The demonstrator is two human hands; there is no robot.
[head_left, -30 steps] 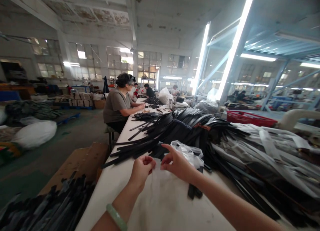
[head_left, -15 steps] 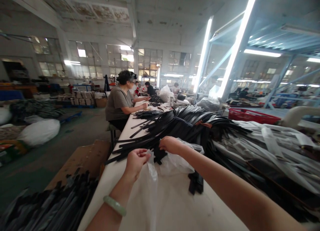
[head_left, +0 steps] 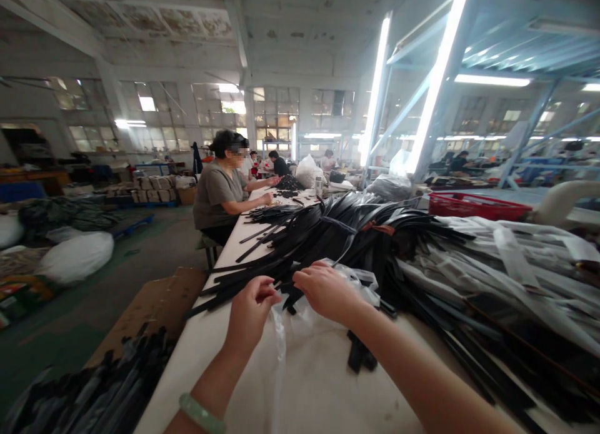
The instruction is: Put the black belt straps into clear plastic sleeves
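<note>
My left hand (head_left: 250,309), with a pale green bangle on its wrist, pinches the top of a long, narrow clear plastic sleeve (head_left: 279,349) that hangs down over the table. To its right, my right hand (head_left: 328,290) is closed, fingers bent together beside the ends of black strips (head_left: 291,301). What those fingers hold is hidden. Crumpled clear plastic sleeves (head_left: 359,277) lie under and behind the right hand. A large bundle of long black strips (head_left: 323,234), bound with a dark tie, spreads across the table beyond both hands.
Short black pieces (head_left: 362,353) lie on the pale table (head_left: 319,396) below my right wrist. Plastic-wrapped strips (head_left: 506,277) are heaped at right, near a red basket (head_left: 478,205). A cardboard box (head_left: 145,309) and wrapped strips (head_left: 103,384) stand at left. A co-worker (head_left: 218,190) sits farther along.
My right hand has turned more palm-down and its fingers now reach over the black strip ends. My left hand keeps its pinch on the sleeve. The view has shifted slightly.
</note>
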